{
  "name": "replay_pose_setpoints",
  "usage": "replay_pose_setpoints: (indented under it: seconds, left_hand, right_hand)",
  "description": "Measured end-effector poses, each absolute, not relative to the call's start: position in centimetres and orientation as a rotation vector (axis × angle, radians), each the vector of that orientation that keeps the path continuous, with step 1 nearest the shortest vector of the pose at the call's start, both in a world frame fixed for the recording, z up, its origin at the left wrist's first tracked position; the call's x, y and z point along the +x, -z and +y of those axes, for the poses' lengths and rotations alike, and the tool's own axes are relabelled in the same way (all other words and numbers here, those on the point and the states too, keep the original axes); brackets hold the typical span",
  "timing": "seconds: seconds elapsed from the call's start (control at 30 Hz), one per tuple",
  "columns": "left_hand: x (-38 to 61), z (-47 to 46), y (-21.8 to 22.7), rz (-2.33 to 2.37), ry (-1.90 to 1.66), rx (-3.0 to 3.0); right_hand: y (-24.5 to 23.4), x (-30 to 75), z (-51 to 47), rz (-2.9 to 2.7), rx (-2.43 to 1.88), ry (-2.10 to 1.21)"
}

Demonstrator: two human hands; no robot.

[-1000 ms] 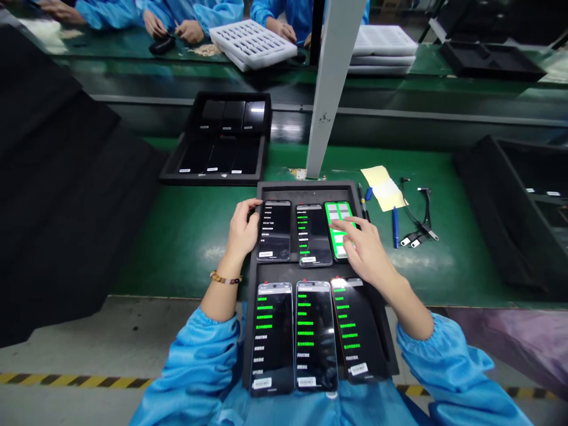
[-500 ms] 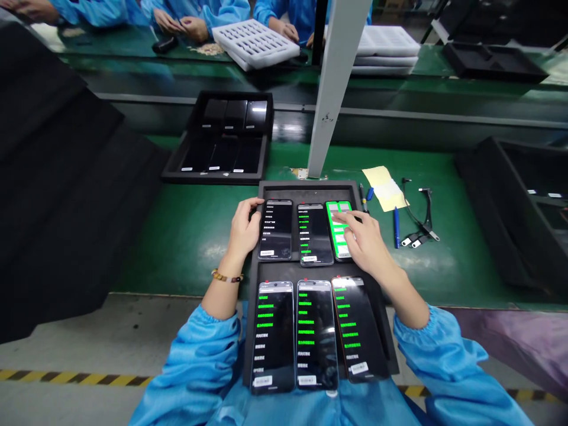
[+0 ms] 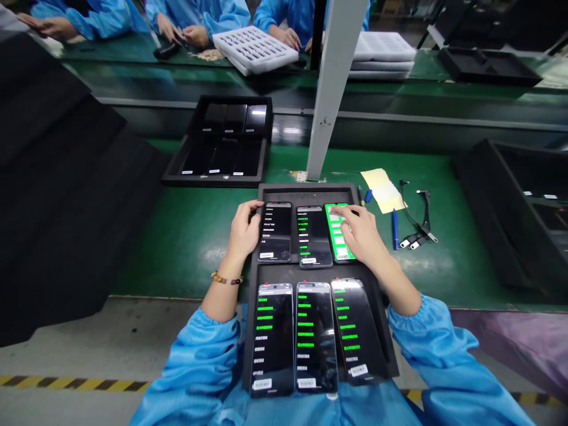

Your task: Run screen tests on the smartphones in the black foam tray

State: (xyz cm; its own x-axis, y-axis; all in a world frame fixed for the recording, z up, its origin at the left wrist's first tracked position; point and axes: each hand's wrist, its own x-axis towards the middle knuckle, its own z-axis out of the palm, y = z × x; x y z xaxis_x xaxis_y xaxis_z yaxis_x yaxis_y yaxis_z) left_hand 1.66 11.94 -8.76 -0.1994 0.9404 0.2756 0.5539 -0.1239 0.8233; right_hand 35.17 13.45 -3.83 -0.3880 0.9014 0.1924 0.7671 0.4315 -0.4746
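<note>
A black foam tray (image 3: 277, 273) holds several phones in two rows, tilted over the bench edge at my lap. My left hand (image 3: 245, 229) is closed round the tray's upper left side, index finger and thumb beside the upper left phone (image 3: 275, 231). With its index finger stretched out, my right hand (image 3: 361, 231) touches the upper right phone (image 3: 341, 242), whose screen is lit green with white blocks. The upper middle phone (image 3: 314, 235) and the lower phones, left (image 3: 272, 337), middle (image 3: 316, 334) and right (image 3: 358, 325), show green and white text lists on black.
Another black tray (image 3: 175, 171) of dark-screened phones lies behind, left of a grey post (image 3: 331, 94). Right are a yellow paper (image 3: 382, 188), a blue pen (image 3: 395, 228), cables (image 3: 423, 222) and a black box (image 3: 483, 207). Co-workers' hands (image 3: 195, 35) and white trays (image 3: 257, 50) are across.
My right index finger has shifted up and left on the green screen, towards its top. The left hand keeps its place at the tray's side.
</note>
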Motion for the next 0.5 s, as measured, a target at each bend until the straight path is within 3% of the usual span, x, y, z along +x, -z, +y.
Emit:
replay_pose_setpoints:
  seconds: [0.17, 0.5]
  left_hand:
    - [1.6, 11.9, 8.8, 1.738, -1.258, 1.649]
    - [1.6, 11.7, 8.9, 1.701, -1.265, 1.641]
  right_hand:
    - [3.8, 37.5, 13.7, -2.126, -1.557, -0.360]
    - [7.0, 38.0, 12.9, -1.703, -1.406, -0.613]
